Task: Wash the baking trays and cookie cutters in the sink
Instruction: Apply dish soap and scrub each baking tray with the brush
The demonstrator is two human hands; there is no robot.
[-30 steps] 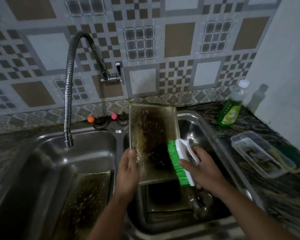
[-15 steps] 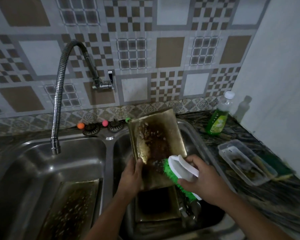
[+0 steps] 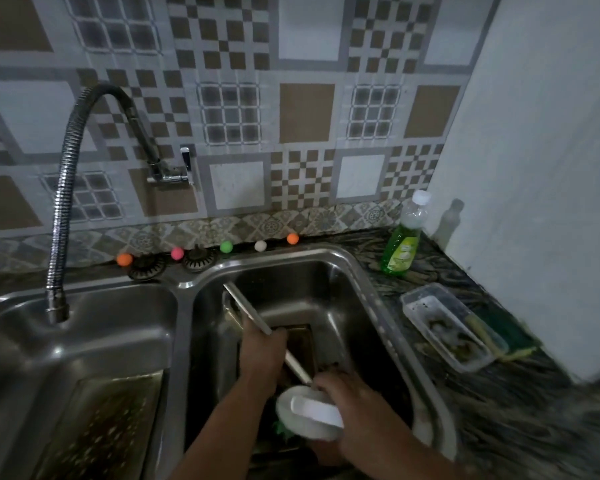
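Note:
In the right sink basin my left hand grips a baking tray that is turned edge-on to the camera, so only its thin rim shows. My right hand holds a white scrub brush with green bristles low in the same basin, next to the tray's near end. Another tray lies on the bottom of this basin, mostly hidden. A greasy, speckled tray lies flat in the left basin.
A flexible metal faucet hangs over the left basin. Coloured balls and two drain strainers sit along the back rim. A green dish soap bottle and a clear plastic container stand on the dark counter to the right.
The tray was upright and facing me under the brush; now it is tipped edge-on and lower in the basin. Both hands and the brush have dropped down. The view has tilted upward.

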